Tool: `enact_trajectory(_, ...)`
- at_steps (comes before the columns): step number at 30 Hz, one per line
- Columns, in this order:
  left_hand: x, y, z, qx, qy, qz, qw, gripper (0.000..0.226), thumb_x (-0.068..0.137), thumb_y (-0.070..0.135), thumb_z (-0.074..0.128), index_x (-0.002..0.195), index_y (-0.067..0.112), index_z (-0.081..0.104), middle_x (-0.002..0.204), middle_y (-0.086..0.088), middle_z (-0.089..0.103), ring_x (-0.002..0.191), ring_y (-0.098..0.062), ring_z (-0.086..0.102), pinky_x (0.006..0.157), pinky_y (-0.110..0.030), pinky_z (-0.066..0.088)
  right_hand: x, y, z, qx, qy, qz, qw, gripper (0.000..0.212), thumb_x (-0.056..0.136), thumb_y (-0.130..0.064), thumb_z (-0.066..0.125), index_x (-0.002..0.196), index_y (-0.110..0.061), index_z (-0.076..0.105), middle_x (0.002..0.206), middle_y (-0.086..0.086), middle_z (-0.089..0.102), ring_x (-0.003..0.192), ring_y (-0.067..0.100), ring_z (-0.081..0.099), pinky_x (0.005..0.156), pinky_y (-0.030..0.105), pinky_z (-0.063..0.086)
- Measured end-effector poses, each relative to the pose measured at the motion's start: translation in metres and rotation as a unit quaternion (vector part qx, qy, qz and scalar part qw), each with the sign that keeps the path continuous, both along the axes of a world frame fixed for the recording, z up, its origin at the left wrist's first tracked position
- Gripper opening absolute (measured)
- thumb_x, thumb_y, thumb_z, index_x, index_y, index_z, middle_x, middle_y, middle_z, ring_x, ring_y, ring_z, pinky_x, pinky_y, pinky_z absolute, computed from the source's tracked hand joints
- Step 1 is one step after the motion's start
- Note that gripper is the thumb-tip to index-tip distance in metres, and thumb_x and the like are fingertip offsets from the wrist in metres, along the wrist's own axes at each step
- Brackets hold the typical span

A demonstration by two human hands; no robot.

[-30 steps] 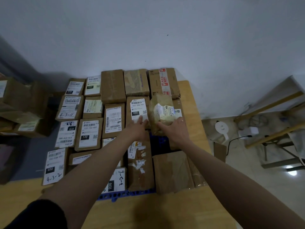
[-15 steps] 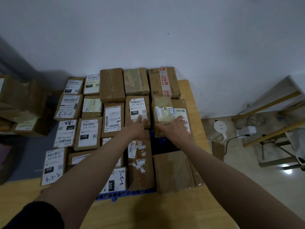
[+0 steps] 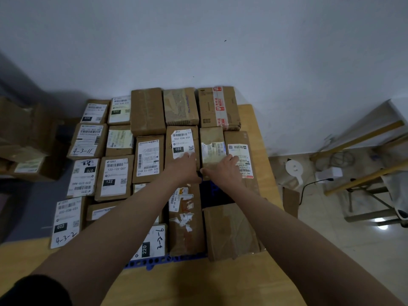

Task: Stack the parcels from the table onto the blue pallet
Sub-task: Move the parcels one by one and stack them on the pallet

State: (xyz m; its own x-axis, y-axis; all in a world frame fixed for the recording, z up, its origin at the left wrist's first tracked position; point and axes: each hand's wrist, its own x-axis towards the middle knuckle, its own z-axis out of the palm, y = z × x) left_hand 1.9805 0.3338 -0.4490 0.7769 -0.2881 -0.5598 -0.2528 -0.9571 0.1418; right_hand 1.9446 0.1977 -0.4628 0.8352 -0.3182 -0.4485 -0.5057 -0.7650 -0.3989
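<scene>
Several brown cardboard parcels lie flat in rows on the blue pallet (image 3: 154, 262), whose edge shows at the front. A narrow taped parcel (image 3: 212, 142) lies in the third column from the right, between the parcel labelled 032-038-E01 (image 3: 182, 142) and a labelled parcel at the right edge (image 3: 239, 140). My right hand (image 3: 225, 171) lies flat on the narrow parcel's near end, fingers straight. My left hand (image 3: 185, 166) rests flat on the near end of the 032-038-E01 parcel. A dark blue gap of bare pallet (image 3: 215, 194) shows just below both hands.
The pallet sits on a wooden table (image 3: 198, 283) against a white wall. More cardboard boxes (image 3: 24, 138) are piled to the left. On the floor at right stand a wooden-framed stand (image 3: 364, 173), cables and a white round device (image 3: 293, 167).
The narrow parcel, held tilted up a second ago, now lies flat in its slot. My right hand has shifted from gripping it to pressing flat on it. My left hand barely moved.
</scene>
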Motion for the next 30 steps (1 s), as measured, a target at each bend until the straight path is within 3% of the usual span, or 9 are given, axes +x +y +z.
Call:
enact_trajectory(4,-0.004,-0.013,0.009,0.064,-0.087,-0.058,0.992,0.090,0.083,0.050,0.067,0.149,0.007,0.023,0.135,-0.013,0.048,0.113,-0.031,0.056,0.086,-0.037,0.047,0.000,-0.003,-0.004,0.009,0.014,0.035,0.999,0.091,0.077,-0.045,0.075,0.142,-0.005,0.026,0.135,0.013,0.035,0.124,0.036,0.045,0.096,0.047,0.045)
enact_trajectory(8,-0.006,-0.022,0.008,0.103,-0.112,-0.097,0.984,0.095,0.083,0.049,0.068,0.150,0.003,0.017,0.146,-0.015,0.039,0.119,-0.032,0.053,0.095,-0.039,0.043,0.002,-0.014,-0.004,-0.029,0.013,0.090,0.995,0.071,0.080,-0.034,0.075,0.134,-0.006,0.039,0.138,0.014,0.034,0.123,0.033,0.043,0.097,0.045,0.047)
enact_trajectory(11,-0.002,-0.029,0.003,0.102,-0.102,-0.102,0.984,0.096,0.087,0.047,0.063,0.154,0.006,0.008,0.156,-0.018,0.021,0.124,-0.036,0.049,0.100,-0.042,0.042,0.005,-0.028,-0.001,-0.094,-0.008,0.077,0.993,0.084,0.078,-0.036,0.077,0.143,-0.013,0.030,0.150,0.016,0.021,0.136,0.039,0.028,0.108,0.051,0.037)
enact_trajectory(16,-0.002,-0.042,-0.009,0.117,-0.107,-0.106,0.982,0.089,0.092,0.051,0.056,0.156,0.019,0.004,0.160,-0.020,0.006,0.125,-0.043,0.046,0.101,-0.045,0.039,0.003,-0.070,-0.016,-0.025,0.064,-0.024,0.997,0.107,0.071,-0.051,0.081,0.150,-0.031,0.013,0.155,0.021,0.007,0.138,0.051,0.019,0.106,0.067,0.031)
enact_trajectory(21,-0.002,-0.049,-0.019,0.151,-0.128,-0.100,0.975,0.084,0.091,0.049,0.060,0.155,0.023,0.012,0.159,-0.016,0.011,0.129,-0.043,0.038,0.104,-0.044,0.036,-0.005,-0.072,-0.029,0.014,0.042,0.014,0.999,0.112,0.072,-0.041,0.083,0.152,-0.034,0.004,0.149,0.013,0.018,0.132,0.044,0.031,0.098,0.060,0.043)
enact_trajectory(26,-0.002,-0.052,-0.023,0.150,-0.170,-0.085,0.970,0.065,0.095,0.042,0.056,0.149,0.024,0.025,0.155,-0.013,0.023,0.121,-0.040,0.044,0.097,-0.042,0.039,0.000,-0.078,-0.029,0.033,0.014,0.013,0.999,0.111,0.070,-0.038,0.085,0.151,-0.032,0.009,0.144,0.014,0.022,0.129,0.044,0.033,0.100,0.060,0.041)
enact_trajectory(30,-0.002,-0.054,-0.023,0.156,-0.170,-0.082,0.970,0.067,0.093,0.043,0.059,0.147,0.024,0.025,0.155,-0.012,0.023,0.117,-0.040,0.046,0.092,-0.042,0.040,0.000,-0.080,-0.028,0.020,0.024,0.032,0.999,0.115,0.070,-0.041,0.085,0.153,-0.031,0.005,0.148,0.015,0.019,0.131,0.045,0.033,0.102,0.058,0.041)
